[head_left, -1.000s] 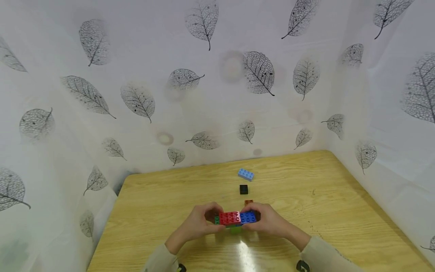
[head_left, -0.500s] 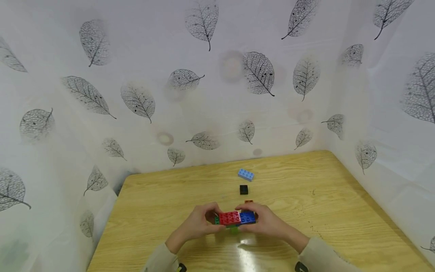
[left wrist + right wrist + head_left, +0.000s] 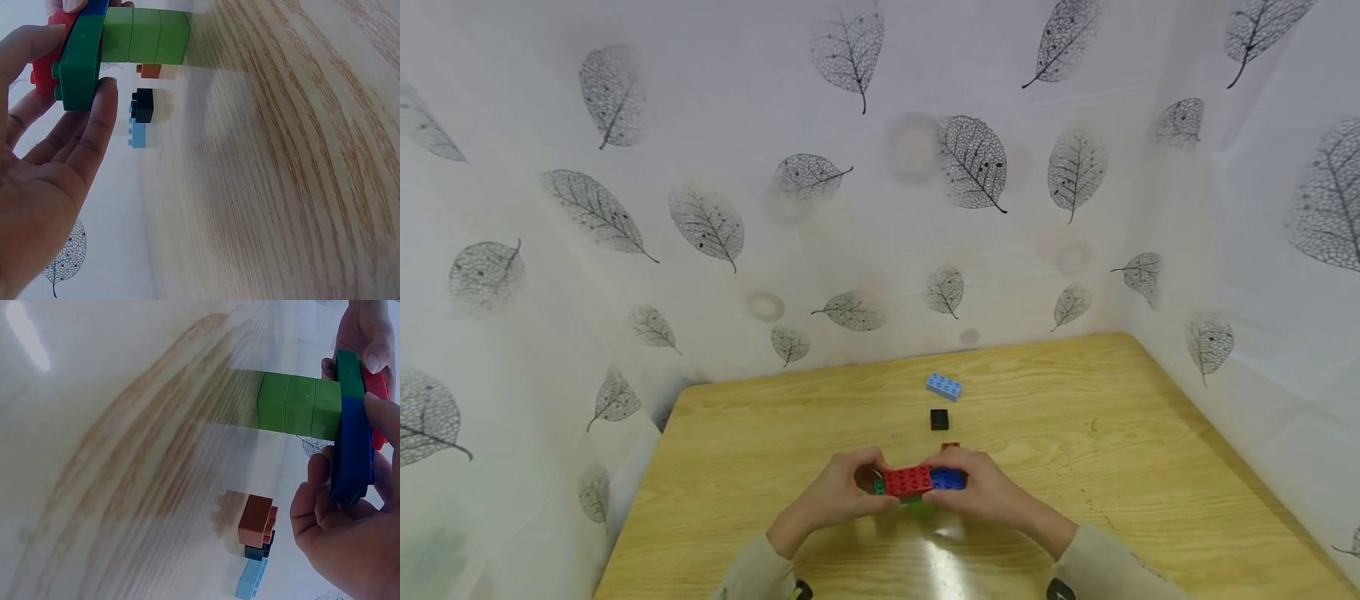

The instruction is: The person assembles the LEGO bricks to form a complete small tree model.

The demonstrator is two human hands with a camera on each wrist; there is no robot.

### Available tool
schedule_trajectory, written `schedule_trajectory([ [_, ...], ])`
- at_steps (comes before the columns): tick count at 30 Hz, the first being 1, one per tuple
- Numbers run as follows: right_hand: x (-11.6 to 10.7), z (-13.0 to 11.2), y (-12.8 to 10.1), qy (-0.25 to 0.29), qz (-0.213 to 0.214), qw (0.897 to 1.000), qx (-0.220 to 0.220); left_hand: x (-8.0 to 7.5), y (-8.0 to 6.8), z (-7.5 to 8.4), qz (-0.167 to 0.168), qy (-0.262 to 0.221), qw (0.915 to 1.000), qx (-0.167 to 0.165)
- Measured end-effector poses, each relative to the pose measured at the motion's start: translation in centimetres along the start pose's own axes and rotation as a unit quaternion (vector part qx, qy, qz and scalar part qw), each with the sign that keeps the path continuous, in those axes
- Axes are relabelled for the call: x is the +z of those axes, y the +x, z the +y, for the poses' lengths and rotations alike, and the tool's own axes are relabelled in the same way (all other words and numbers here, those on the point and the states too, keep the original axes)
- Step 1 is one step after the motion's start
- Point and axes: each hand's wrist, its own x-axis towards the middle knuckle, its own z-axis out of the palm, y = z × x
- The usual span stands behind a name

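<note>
The brick assembly (image 3: 919,483) is up off the wooden table (image 3: 1135,467), pinched between both sets of fingertips: red brick (image 3: 907,480) and blue brick (image 3: 947,479) on top, dark green brick (image 3: 80,62) below, and a column of light green bricks (image 3: 299,405) standing on the table. The left hand (image 3: 842,492) curls round the red/green end and the right hand (image 3: 988,492) clamps the blue end, probably so the halves stay lined up. Just past the right fingertips sit a brown brick (image 3: 256,520), a black brick (image 3: 938,419) and a light blue brick (image 3: 943,386).
</note>
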Motion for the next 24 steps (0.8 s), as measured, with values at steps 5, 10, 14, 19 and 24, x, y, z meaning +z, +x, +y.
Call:
schedule_trajectory([
  [5,-0.01,0.01,0.15,-0.018,-0.003,1.0,-0.023,-0.09,0.04,-0.14,-0.004,0.001,1.0,-0.003],
  [10,0.11,0.03,0.15,-0.038,0.0,0.999,-0.02,-0.25,0.12,-0.08,-0.008,0.007,0.9999,0.003],
  [14,0.22,-0.03,0.14,-0.023,0.004,1.0,-0.007,-0.34,0.17,0.06,-0.011,0.018,0.9998,0.003],
  [19,0.41,-0.07,0.08,-0.011,0.014,1.0,-0.006,-0.31,0.16,0.11,-0.014,0.024,0.9996,0.004],
  [24,0.65,-0.07,0.15,-0.011,0.01,1.0,0.005,-0.43,0.03,-0.09,-0.019,0.017,0.9997,0.004],
])
